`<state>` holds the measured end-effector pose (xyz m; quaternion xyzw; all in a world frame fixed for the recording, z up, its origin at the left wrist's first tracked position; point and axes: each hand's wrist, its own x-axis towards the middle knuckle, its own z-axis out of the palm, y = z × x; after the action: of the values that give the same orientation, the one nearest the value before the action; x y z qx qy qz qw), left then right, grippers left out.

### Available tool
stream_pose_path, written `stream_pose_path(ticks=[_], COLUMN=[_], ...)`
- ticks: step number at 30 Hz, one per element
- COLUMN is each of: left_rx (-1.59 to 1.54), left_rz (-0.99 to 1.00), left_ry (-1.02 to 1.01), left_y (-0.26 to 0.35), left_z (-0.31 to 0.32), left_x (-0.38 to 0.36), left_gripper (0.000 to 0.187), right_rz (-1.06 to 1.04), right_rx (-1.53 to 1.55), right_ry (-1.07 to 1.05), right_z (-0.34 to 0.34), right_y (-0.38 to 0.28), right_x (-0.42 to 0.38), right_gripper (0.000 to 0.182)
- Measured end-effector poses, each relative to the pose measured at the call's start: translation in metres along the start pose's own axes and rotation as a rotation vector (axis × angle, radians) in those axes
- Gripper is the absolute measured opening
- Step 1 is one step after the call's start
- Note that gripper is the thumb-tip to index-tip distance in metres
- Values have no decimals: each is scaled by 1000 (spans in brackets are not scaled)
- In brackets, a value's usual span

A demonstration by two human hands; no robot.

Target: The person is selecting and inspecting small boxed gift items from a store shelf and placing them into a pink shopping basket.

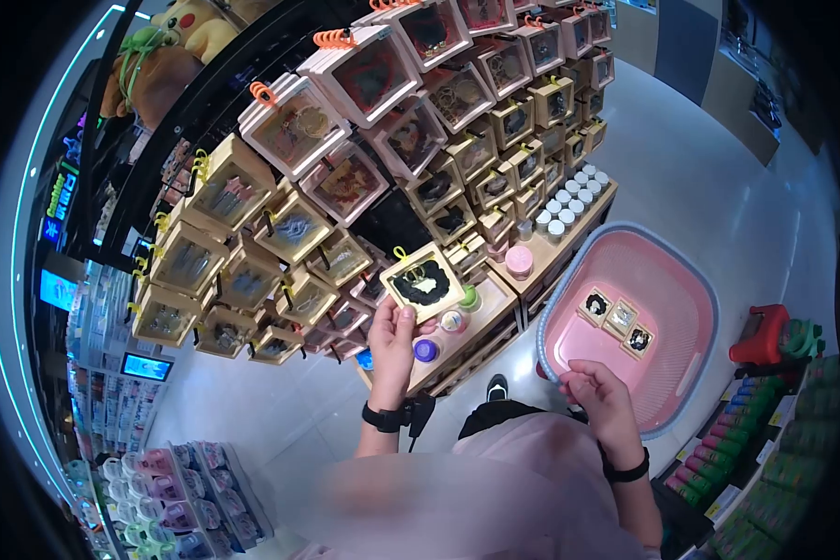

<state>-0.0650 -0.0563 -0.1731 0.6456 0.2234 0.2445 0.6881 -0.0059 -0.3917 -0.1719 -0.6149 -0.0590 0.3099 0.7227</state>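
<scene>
My left hand [394, 350] is closed on the lower left corner of a small pale-yellow framed box [443, 303], thumb on its front. Inside the box lies a gold and cream trinket on black filling, and a yellow loop tops its upper edge. Behind it hang rows of similar framed boxes [289, 224]. At the near rim of a pink basket [658, 261] is my right hand [595, 392], its fingers curled together; I cannot tell what, if anything, they hold. A few framed boxes [623, 318] lie on the basket's floor.
White-lidded jars [572, 201] stand in rows on the wooden shelf, with a pink-lidded jar [519, 261] and a purple lid [426, 350] nearer. Right of the basket are a red container [759, 334] and racks of green and pink bottles [719, 439]. Packaged goods [163, 495] fill the lower left.
</scene>
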Motion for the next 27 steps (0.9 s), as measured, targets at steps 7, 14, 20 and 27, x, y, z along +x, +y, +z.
stream_pose_path(ticks=[7,14,20,27], left_rx=[52,68,12,-4], left_rz=[115,95,119,90], left_ry=[28,65,76,72], left_y=[14,11,2,7], left_z=[-6,-14,-17,-17], left_x=[37,57,59,53], left_gripper=[33,29,28,27], right_rz=[1,-18,2,32], right_rx=[-16,-8,-4,-41], right_ry=[10,41,52,40], right_z=[-1,-6,-5,-2], right_y=[-4,-1,0,-1], right_x=[-1,-5,-4,1], right_gripper=[32,30,31,32])
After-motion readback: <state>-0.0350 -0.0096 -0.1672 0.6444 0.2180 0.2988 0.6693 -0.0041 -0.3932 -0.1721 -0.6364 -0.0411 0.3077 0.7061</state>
